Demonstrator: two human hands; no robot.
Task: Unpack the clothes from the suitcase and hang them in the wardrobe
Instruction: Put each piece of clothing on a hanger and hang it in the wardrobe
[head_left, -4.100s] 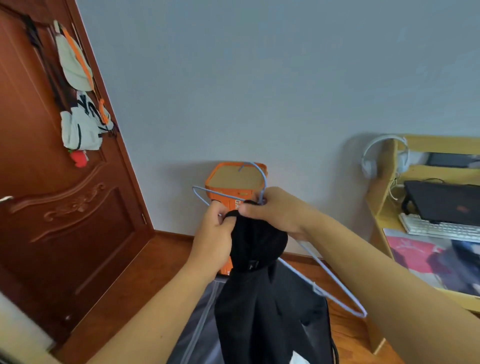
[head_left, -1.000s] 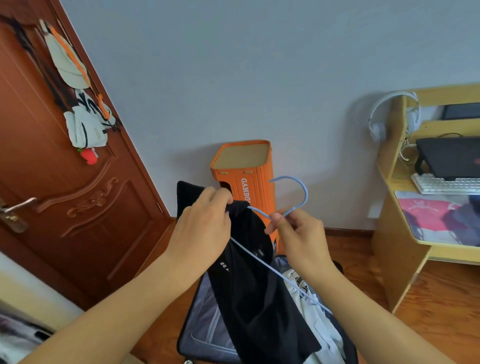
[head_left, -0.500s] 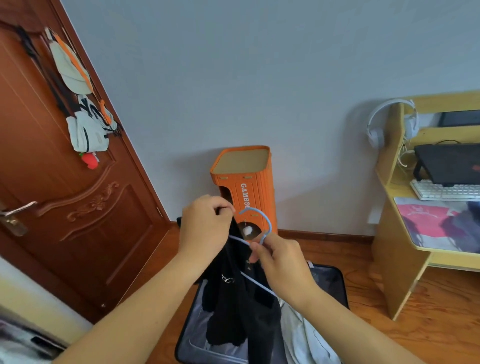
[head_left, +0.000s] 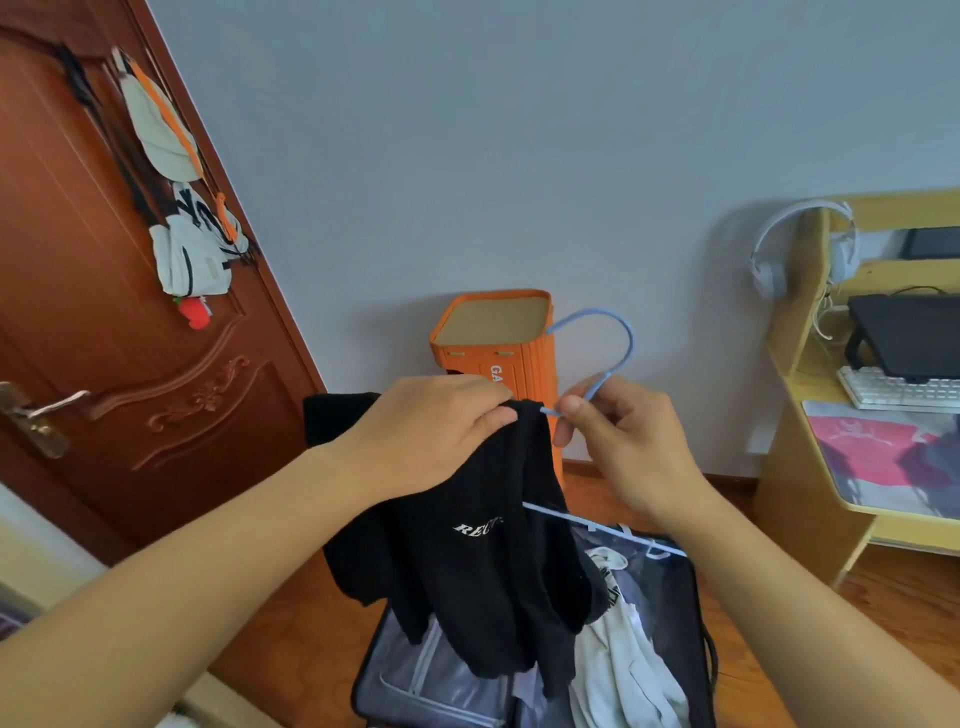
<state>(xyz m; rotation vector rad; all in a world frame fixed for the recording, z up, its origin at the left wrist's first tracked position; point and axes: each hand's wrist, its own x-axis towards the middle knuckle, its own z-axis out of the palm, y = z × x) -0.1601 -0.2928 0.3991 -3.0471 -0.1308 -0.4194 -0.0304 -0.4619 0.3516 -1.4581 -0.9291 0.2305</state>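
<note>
Overhead, hanger (head_left: 608, 358) hook clears wall (open).

door (head_left: 78, 291): brown, left of frame, pouches (head_left: 182, 208) hanging
orange bin (head_left: 498, 343): centre, against wall
desk (head_left: 795, 467): right; keyboard (head_left: 898, 389), white headphones (head_left: 800, 244)
</note>
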